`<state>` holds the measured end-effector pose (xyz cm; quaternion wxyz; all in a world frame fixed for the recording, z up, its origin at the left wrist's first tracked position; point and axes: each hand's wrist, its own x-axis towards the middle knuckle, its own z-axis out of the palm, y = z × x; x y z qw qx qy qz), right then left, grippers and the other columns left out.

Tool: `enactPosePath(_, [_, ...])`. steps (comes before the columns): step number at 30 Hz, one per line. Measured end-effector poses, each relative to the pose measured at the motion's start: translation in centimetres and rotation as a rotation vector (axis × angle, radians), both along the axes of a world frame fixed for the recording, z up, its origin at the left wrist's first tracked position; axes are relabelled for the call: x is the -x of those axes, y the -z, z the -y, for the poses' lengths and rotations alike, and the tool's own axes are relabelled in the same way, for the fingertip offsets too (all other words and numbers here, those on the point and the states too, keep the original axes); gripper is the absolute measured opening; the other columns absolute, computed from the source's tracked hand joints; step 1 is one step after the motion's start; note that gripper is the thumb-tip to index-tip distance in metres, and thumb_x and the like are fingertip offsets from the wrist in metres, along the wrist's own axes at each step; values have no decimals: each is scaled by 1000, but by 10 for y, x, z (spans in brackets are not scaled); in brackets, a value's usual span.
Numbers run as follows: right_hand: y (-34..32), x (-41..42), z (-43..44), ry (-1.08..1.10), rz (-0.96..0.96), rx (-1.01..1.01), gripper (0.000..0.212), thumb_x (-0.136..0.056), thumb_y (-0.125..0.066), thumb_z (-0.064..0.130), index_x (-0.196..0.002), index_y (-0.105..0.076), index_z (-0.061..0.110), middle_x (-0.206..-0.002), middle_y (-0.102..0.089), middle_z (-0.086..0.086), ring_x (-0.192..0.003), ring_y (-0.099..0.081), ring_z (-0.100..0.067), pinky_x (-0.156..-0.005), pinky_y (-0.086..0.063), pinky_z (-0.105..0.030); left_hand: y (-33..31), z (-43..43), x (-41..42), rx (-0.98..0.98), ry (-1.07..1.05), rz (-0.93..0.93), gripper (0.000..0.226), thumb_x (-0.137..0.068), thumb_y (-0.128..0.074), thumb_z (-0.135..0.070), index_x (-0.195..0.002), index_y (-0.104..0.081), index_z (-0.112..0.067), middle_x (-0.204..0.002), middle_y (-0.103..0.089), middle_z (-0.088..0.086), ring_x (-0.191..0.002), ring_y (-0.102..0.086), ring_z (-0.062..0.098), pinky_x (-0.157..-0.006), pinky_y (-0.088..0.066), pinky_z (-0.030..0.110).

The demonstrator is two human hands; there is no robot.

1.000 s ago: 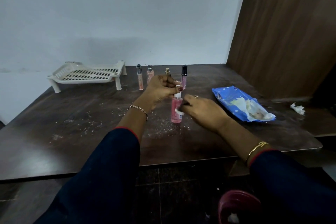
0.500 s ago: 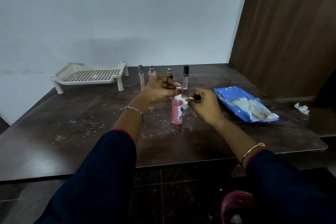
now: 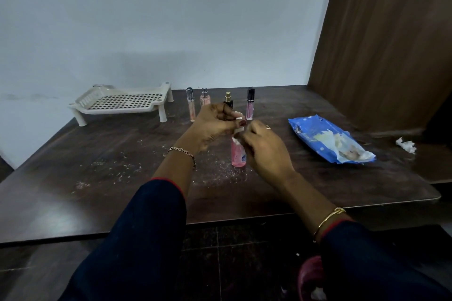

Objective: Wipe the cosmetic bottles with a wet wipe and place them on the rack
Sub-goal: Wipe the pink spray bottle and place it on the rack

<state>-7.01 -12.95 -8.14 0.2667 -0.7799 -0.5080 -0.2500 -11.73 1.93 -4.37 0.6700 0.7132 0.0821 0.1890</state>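
Note:
A pink spray bottle (image 3: 237,155) stands upright on the dark table (image 3: 97,178). My left hand (image 3: 215,124) pinches its white cap from above. My right hand (image 3: 264,149) presses a small white wet wipe (image 3: 236,140) against the bottle's shoulder, just below the cap. Behind my hands a row of small cosmetic bottles stands: a clear tube (image 3: 190,105), a pink bottle (image 3: 205,98), a gold-capped dark bottle (image 3: 228,99) and a black-capped pink tube (image 3: 250,104). The cream slotted rack (image 3: 122,102) sits at the back left with nothing on it.
A blue wet-wipe pack (image 3: 327,139) lies open to the right. A crumpled white wipe (image 3: 406,145) rests near the right edge by a wooden panel (image 3: 391,44). White crumbs speckle the table around the bottle. A pink bin (image 3: 310,278) stands on the floor below.
My right hand has moved back in against the bottle's upper part with the wipe, from slightly to the right of the cap. My left hand keeps its hold on the cap.

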Motion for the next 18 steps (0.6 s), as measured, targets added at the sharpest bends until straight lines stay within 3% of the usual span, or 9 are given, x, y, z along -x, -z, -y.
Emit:
enactPosePath(3, [-1,4,-2,17,131,129,22,-78,-60,4,-99,-64,8,-103,-55,-9,-87,-58,-29,-58,-48,-37,3,-1,-2,-12,-14,8,19,-72,-70,11,-75,-62,-6,-75,-72,1,-71,-69,9,-61,-57,22])
enactPosePath(5, [1,3,-1,3,115,113,25,-77,-60,2,-100,-65,9,-105,-56,-8,-90,-58,-29,-62,-50,-37,3,-2,-1,-8,-7,13,20,-72,-70,11,-73,-61,-7,-73,-73,0,-72,-69,10,-65,-58,24])
enactPosePath(12, [11,-8,1,-65,-203,-224,21,-78,-59,-3,-89,-71,9,-95,-65,-4,-85,-61,-17,-75,-49,-26,1,-3,5,-2,49,31,21,-74,-67,12,-72,-61,-8,-76,-73,0,-78,-70,13,-65,-58,24])
enactPosePath(14, [11,-9,0,-33,-272,-292,20,-76,-61,-7,-85,-70,8,-89,-67,-4,-81,-61,-12,-74,-44,-15,2,-5,6,7,54,37,22,-74,-66,12,-72,-60,-10,-77,-73,1,-80,-70,14,-66,-58,25])
enactPosePath(18, [15,-10,-7,56,-422,-363,10,-78,-65,-2,-83,-70,5,-87,-69,-6,-77,-61,-14,-69,-42,-9,5,-8,9,-2,44,50,21,-74,-67,11,-72,-61,-9,-82,-74,4,-86,-70,19,-70,-59,28])
